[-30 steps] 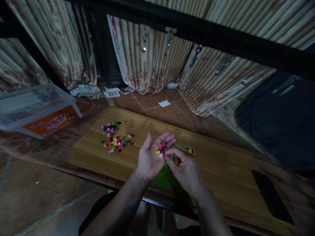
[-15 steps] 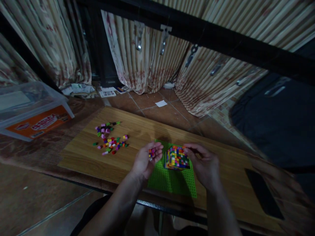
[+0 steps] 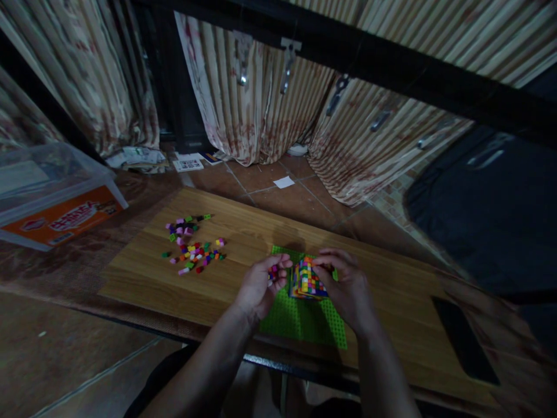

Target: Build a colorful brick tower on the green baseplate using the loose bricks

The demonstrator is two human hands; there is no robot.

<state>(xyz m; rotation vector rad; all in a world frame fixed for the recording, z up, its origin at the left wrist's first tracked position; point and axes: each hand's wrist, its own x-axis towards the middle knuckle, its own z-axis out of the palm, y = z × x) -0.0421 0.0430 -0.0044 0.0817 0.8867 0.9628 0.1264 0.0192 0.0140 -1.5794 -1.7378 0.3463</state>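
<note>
A block built of many small multicoloured toy bricks [image 3: 306, 278] stands on a green studded baseplate [image 3: 300, 322]. My left hand [image 3: 256, 287] is cupped palm up at the block's left, curled around several small loose bricks [image 3: 272, 274]. Over the right part of the block, my right hand [image 3: 348, 287] has its thumb and forefinger pinched together at the top surface. Whatever sits between those fingertips is too small to make out. The right hand hides the block's right side.
Several loose bricks [image 3: 198, 252] lie scattered on the left of the wooden board [image 3: 391, 325]. A dark flat slab [image 3: 465, 339] rests at its right end. Beyond the left end stands a clear plastic box [image 3: 61, 203] with an orange label. Curtains [image 3: 261, 104] hang behind.
My right hand has moved left across the block's top and now covers more of it. The left hand keeps its bricks, its fingers slightly more curled and nearer the block.
</note>
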